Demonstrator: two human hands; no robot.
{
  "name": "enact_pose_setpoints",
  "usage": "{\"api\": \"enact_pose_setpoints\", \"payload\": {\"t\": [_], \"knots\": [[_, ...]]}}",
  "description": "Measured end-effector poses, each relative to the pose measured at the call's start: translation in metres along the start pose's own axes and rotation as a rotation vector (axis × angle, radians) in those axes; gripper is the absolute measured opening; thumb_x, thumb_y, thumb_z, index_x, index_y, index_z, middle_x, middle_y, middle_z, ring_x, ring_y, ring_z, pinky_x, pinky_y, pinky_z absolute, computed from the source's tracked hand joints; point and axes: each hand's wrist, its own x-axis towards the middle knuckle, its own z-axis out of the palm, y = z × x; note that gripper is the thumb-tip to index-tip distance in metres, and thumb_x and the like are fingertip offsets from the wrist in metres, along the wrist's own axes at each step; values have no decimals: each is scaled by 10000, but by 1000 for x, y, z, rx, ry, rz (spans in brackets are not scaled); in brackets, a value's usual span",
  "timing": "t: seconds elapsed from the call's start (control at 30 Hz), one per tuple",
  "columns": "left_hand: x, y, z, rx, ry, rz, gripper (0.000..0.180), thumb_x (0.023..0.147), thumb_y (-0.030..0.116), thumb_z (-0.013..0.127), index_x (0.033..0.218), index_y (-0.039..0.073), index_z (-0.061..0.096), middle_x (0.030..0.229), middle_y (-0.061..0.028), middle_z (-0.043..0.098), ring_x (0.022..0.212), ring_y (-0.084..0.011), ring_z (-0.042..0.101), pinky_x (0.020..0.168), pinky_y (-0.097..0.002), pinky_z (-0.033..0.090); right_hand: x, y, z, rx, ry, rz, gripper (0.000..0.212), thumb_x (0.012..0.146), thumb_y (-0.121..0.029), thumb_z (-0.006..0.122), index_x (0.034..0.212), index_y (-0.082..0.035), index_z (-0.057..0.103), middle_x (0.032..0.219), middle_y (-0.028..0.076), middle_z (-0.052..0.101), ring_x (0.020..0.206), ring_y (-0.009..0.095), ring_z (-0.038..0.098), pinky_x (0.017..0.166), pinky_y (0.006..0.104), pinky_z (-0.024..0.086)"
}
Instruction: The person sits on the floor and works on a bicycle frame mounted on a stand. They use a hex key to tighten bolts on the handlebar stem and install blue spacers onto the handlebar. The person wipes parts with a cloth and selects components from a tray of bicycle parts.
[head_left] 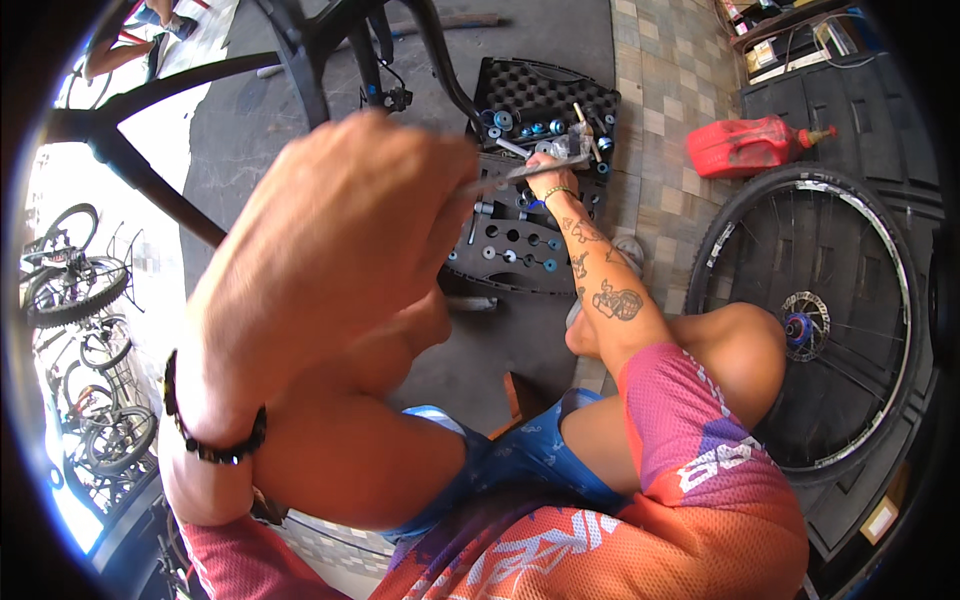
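One slim grey metal tool, held by the left hand with fingers closed, extends lengthwise rightward across the right hand, whose grip cannot be determined.

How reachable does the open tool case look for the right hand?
Probably yes: the right hand appears over the open tool case with no visible barrier between, though depth is uncertain.

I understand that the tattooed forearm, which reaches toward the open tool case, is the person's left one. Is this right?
No: in the head view, the tattooed forearm, which reaches toward the open tool case, is the right one.
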Motion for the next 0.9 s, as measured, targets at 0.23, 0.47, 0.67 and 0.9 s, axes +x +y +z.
{"api": "enact_pose_setpoints", "payload": {"t": [0.23, 0.47, 0.67, 0.9], "knots": [[39, 8, 49, 90, -584, -100, 189, 826, 124, 723, 724, -30, 684, 749, -269, 682, 753, -444, 721, 663, -486, 581, -6, 21, -16, 301, 585, 507, 158, 924, -305, 721, 1021, -186, 758, 1027, 104, 798, 981, 333, 765, 823, 485, 602], [110, -59, 223, 287, -514, -190, 190, 883, 142, 678, 1014, 33, 763, 980, -225, 770, 913, -425, 765, 781, -506, 624, 4, -29, -33, 429, 520, 570, 210, 953, -321, 716, 1074, -151, 732, 1059, 133, 791, 998, 360, 760, 830, 500, 609], [127, -97, 283, 303, -515, -501, 256, 951, 261, 640, 1140, 200, 802, 1208, -202, 752, 1156, -404, 720, 981, -502, 589, -4, -31, -28, 453, 511, 469, 211, 940, -295, 728, 1061, -124, 708, 1048, 148, 780, 974, 370, 760, 805, 492, 606], [121, -93, 279, 326, -477, -503, 261, 915, 169, 667, 1116, 89, 814, 1185, -224, 764, 1132, -415, 740, 949, -500, 610, -24, -11, -28, 506, 456, 570, 188, 942, -266, 726, 1070, -129, 708, 1040, 135, 786, 961, 362, 762, 804, 484, 605]]}}
